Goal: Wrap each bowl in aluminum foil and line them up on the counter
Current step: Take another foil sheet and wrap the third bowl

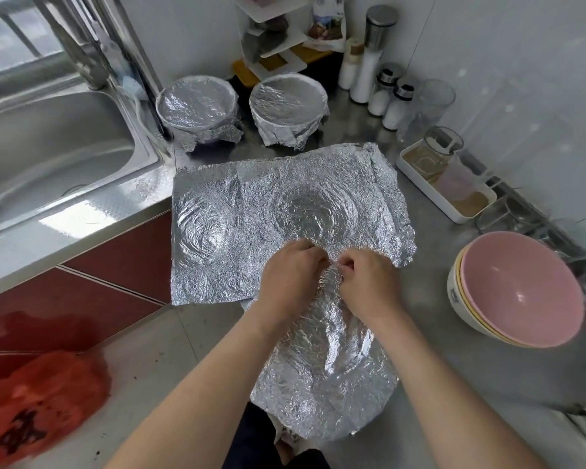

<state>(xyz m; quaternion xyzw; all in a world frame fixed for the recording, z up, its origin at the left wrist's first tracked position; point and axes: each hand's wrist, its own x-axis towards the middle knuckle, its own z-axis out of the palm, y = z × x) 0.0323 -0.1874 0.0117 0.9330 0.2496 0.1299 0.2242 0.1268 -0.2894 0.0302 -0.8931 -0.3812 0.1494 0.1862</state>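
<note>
A crumpled sheet of aluminum foil (322, 374) hangs over the counter's front edge toward me. My left hand (290, 275) and my right hand (369, 282) both pinch its far edge, close together. Beyond them a wider creased foil sheet (251, 211) lies flat on the steel counter. Two foil-wrapped bowls stand side by side at the back, one on the left (197, 111) and one on the right (288, 108). A stack of bare bowls with a pink one on top (518, 289) sits at the right.
A steel sink (48, 157) lies to the left. Salt jars and bottles (383, 93) line the back wall beside a white rack. A white tray with glasses (447, 184) stands at the right wall. A red plastic bag (38, 404) lies on the floor.
</note>
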